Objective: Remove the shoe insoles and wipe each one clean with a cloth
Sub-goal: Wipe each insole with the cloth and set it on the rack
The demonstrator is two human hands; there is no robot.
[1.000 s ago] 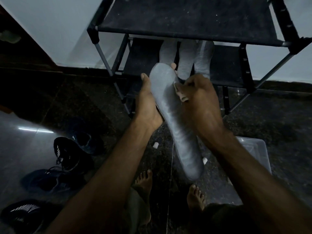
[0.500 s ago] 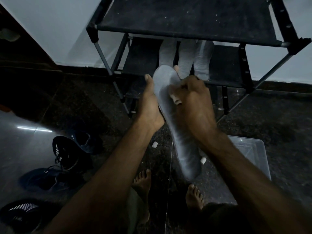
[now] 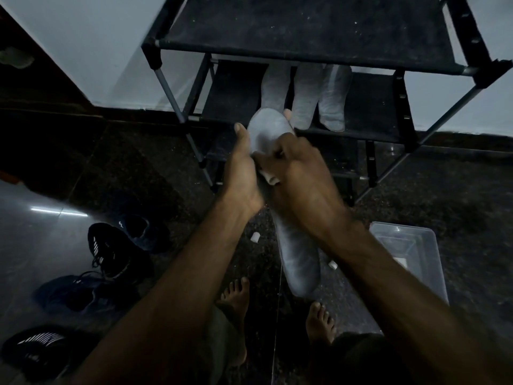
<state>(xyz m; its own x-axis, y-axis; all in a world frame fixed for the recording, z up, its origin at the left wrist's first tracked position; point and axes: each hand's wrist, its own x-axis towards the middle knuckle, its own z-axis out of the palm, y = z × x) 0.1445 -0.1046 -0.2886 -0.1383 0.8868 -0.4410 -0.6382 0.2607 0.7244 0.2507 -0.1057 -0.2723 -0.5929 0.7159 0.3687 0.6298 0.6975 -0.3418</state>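
Axis: our insole [image 3: 298,262] runs toe-away, heel toward us.
Left hand [image 3: 241,173]: cradles its toe.
Right hand [image 3: 299,179]: pinches cloth [image 3: 270,177] mid-insole.

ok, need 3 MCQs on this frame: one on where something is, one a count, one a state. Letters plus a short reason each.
1. Where do the spare insoles lie?
A. in the clear plastic box
B. on the rack's middle shelf
C. on the floor by the shoes

2. How many insoles lie on that shelf?
A. one
B. three
C. five

3. What is the right hand doing?
A. hanging open at the side
B. gripping a small pale cloth against the held insole
C. lifting a shoe

Answers:
1 B: they lie side by side on the shoe rack, under its top shelf.
2 B: three pale soles show there.
3 B: its fingers curl round the cloth, pressed on the insole that the left hand holds from the side.
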